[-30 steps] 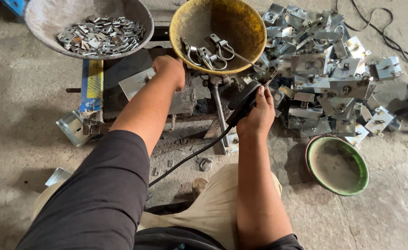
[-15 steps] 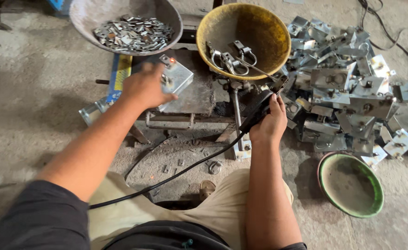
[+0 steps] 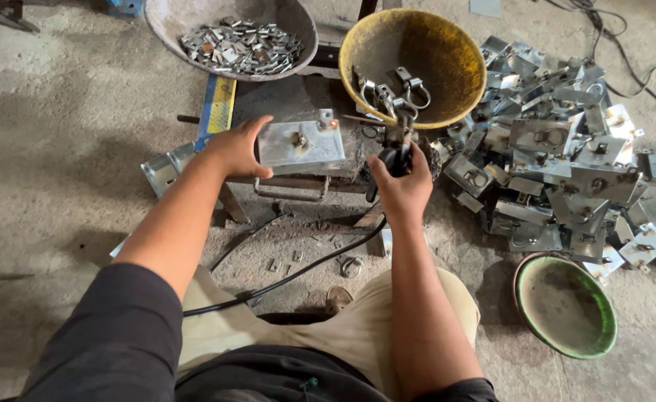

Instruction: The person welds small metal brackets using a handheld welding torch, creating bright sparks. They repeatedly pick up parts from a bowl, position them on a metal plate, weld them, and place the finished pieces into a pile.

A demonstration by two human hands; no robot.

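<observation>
The left hand (image 3: 232, 151) has its grip on the near-left edge of a flat grey rectangular metal plate (image 3: 300, 147), which lies on the low dark iron stand (image 3: 298, 182) in front of the person. The right hand (image 3: 402, 186) is clenched around a black welding holder (image 3: 396, 155) with a trailing black cable (image 3: 283, 279), just right of the plate. Behind it sits a yellow bowl (image 3: 447, 56) of metal shackles, beside a grey pan (image 3: 298, 30) of small metal pieces, a heap of welded plates (image 3: 566, 164) and an empty green bowl (image 3: 564, 307).

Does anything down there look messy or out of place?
Yes. Metal brackets lie in a loose, tumbled heap on the floor, right of the yellow bowl. Small scraps are scattered on the floor under the work stand.
</observation>
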